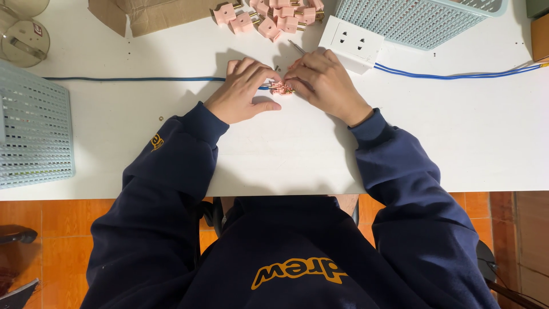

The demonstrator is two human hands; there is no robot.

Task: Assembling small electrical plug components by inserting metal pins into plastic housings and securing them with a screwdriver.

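Pink plug [281,88] on worktop [274,154], pinched between both hands | left hand [243,91] gripping it | right hand [326,83] gripping it, screwdriver [297,47] too | blue wire [131,79] leads left

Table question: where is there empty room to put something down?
The white table is bare right of the right hand, below the blue wire. Another bare patch lies between the left hand and the left basket. The far edge is crowded: pink plugs, white socket block, cardboard.
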